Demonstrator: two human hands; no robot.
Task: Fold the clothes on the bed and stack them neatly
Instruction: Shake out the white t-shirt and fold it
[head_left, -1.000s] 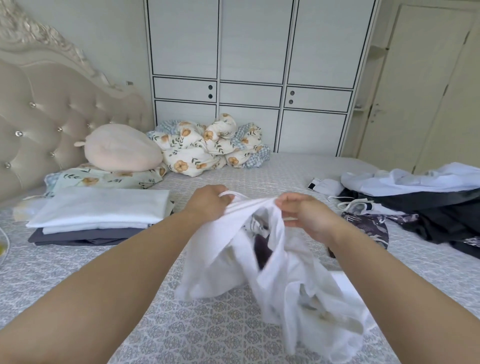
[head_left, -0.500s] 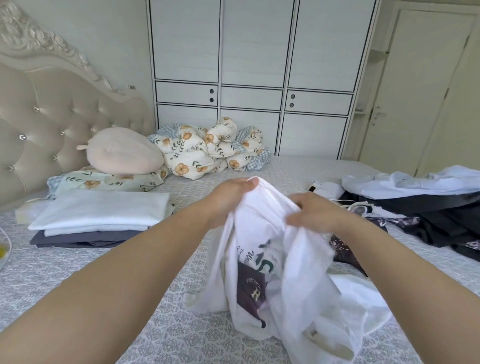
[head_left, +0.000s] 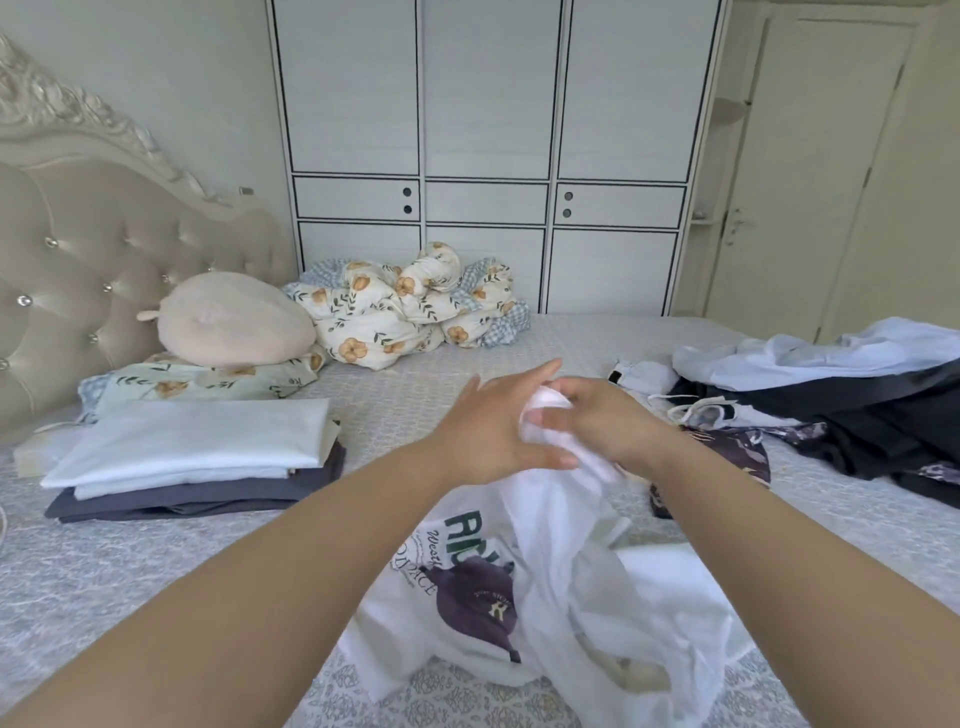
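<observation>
A crumpled white T-shirt with a green and purple print hangs in front of me over the bed. My right hand is closed on a bunched fold at its top. My left hand presses against the same bunch with its fingers stretched out, thumb under the cloth. A stack of folded clothes, white on top and dark grey beneath, lies on the bed at the left. An unfolded pile of clothes, pale blue, black and patterned, lies at the right.
A tufted headboard stands at the left. A round pink cushion rests on a floral pillow, beside a bundled floral duvet. A white wardrobe and a door stand behind the bed.
Both hands have come together at the top of the T-shirt, gathering it into a bunch. The shirt has turned, so its print now faces me.
</observation>
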